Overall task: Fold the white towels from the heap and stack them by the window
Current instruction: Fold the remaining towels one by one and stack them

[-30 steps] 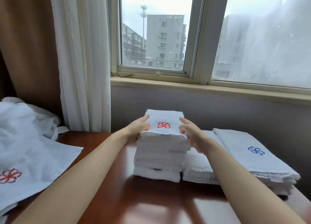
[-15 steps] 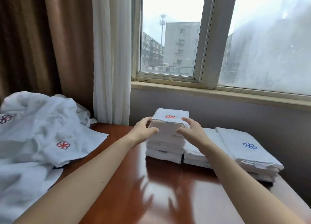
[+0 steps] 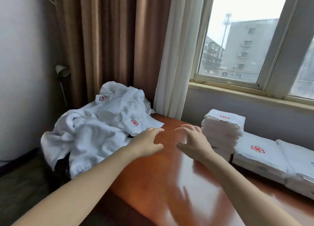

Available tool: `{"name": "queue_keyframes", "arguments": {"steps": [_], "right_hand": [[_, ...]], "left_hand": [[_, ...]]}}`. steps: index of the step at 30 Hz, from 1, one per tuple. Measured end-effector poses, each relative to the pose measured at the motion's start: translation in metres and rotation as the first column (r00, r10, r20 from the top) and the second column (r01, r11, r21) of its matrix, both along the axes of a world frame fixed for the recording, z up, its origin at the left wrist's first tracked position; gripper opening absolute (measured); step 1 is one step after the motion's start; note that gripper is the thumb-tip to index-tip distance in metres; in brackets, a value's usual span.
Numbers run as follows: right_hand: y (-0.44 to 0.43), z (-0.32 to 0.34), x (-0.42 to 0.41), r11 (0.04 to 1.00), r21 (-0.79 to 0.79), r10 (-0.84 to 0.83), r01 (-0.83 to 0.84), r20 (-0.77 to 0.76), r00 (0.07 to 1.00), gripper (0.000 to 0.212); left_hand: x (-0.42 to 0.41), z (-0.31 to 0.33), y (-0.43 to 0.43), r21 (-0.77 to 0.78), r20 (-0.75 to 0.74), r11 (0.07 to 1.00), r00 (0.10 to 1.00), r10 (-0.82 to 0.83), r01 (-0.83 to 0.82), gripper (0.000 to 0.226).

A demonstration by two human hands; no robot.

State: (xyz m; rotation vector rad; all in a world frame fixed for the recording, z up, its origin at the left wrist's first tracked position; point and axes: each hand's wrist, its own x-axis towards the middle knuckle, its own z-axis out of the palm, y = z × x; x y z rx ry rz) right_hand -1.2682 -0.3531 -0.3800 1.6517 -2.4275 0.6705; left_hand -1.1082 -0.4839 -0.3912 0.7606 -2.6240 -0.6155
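1. Table (image 3: 153, 183): reddish-brown wood, smooth, high-gloss lacquer with mirror-like reflections.
2. Heap of towels (image 3: 95, 134): white terry cloth, matt, nubby pile; emblems stitched in red and dark thread.
3. Folded stack (image 3: 222, 132): the same matt terry cloth.
4. Brown curtain (image 3: 110, 38): heavy woven cloth, faint sheen.
5. White curtain (image 3: 178, 55): thin matt cloth.

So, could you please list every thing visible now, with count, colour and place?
table: one, glossy red-brown, centre
window: one, pale frame, upper right
towel heap: one, white, table's left end
brown curtain: one, brown, behind the heap
white curtain: one, white, left of the window
tall towel stack: one, white, below the window
low towel stacks: two, white, right of the tall stack
left grip: one, bare hand, open, over the table near the heap
right grip: one, bare hand, open, beside the tall stack
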Motion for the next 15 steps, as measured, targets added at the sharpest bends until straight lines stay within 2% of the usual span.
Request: {"name": "queue_keyframes", "arguments": {"steps": [6, 15], "right_hand": [[-0.057, 0.000, 0.057, 0.981, 0.107, 0.166, -0.162, -0.031, 0.986, 0.052], [-0.140, -0.009, 0.089, 0.974, 0.105, 0.195, -0.202, 0.069, 0.978, 0.049]], "left_hand": [[0.080, 0.006, -0.043, -0.073, 0.042, 0.986, 0.988, 0.151, -0.147, 0.058], [0.119, 0.006, -0.131, -0.117, 0.039, 0.960, 0.964, 0.262, -0.256, 0.049]]}}
